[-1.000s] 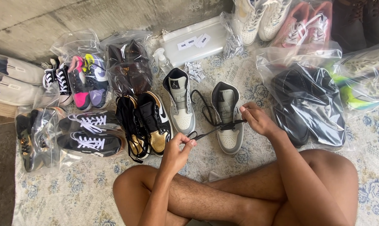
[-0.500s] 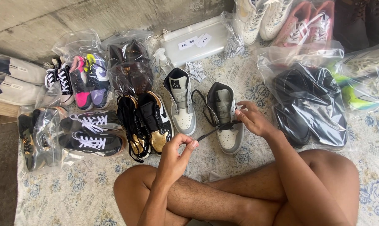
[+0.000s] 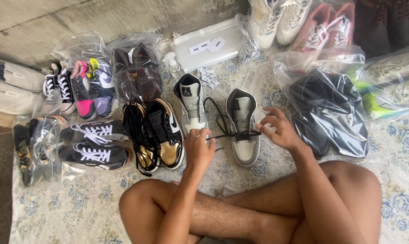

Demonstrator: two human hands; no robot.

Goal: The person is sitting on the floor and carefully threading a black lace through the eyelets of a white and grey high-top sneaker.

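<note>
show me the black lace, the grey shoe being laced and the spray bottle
black lace (image 3: 222, 134), head view, on the stretch between the hands
grey shoe being laced (image 3: 244, 147), head view, on its white toe
spray bottle (image 3: 174, 66), head view, on its clear body

Grey-and-white high-top shoe (image 3: 243, 126) with a black lace (image 3: 222, 134)

Upright on the rug, toe at six o'clock; lace stretched across toward nine o'clock.
</note>
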